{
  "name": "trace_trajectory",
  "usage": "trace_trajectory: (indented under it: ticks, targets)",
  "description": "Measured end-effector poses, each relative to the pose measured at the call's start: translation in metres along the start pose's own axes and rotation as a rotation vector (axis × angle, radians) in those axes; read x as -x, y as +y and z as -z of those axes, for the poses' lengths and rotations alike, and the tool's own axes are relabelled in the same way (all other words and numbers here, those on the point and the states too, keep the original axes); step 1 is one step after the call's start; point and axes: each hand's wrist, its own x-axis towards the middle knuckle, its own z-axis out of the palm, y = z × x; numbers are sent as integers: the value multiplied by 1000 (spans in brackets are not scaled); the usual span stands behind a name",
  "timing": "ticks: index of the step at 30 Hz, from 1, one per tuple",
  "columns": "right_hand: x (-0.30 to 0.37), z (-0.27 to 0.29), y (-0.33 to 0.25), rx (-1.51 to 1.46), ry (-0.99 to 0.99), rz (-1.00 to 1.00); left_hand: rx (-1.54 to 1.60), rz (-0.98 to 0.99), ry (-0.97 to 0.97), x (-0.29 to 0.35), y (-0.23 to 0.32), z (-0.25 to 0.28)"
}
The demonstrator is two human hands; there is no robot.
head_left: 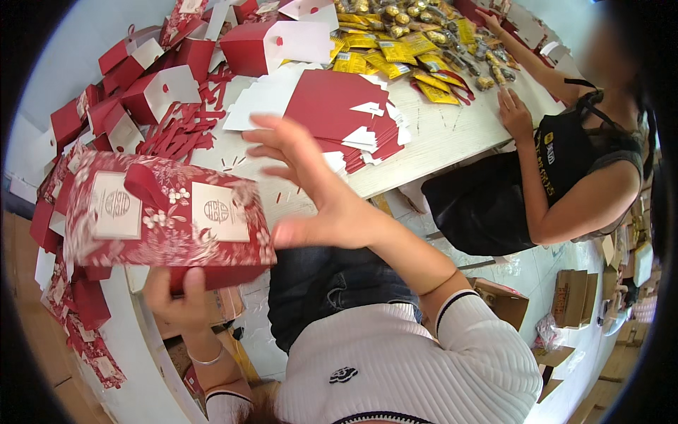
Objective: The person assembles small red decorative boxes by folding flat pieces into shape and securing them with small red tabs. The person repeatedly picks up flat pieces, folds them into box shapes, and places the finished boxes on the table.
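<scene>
A red floral gift box (169, 219) with cream panels and a red ribbon loop on top is held over the left part of the table. My left hand (176, 297) grips its lower near side, thumb against the red wall; the fingers beneath are partly hidden. Just right of the box, my right hand (311, 177) is raised with fingers spread, slightly blurred, holding nothing. Its thumb is close to the box's right end; whether it touches I cannot tell. Beyond that hand lies a stack of flat red and white box blanks (325, 102).
Several folded red boxes (159, 92) and red ribbon strips (176, 131) are heaped at the left. Yellow packets (385, 60) and gold-wrapped balls (399, 21) cover the table's far side. A co-worker (565, 162) in a black apron reaches across at right. Cartons (572, 297) stand on the floor.
</scene>
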Motion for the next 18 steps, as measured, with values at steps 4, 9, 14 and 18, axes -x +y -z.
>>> trace_trajectory:
  ticks: [4, 9, 14, 18]
  targets:
    - [13, -1, 2, 277, -255, -142, 355, 249, 100, -2, 3, -12]
    - [10, 25, -1, 315, -402, -291, 337, 253, -32, -31, 21, -37]
    - [-18, 47, -25, 202, -345, -417, 277, 59, -9, -64, 16, -60]
    - [-97, 107, -55, -182, 230, -210, 331, -13, 136, -67, 2, -67]
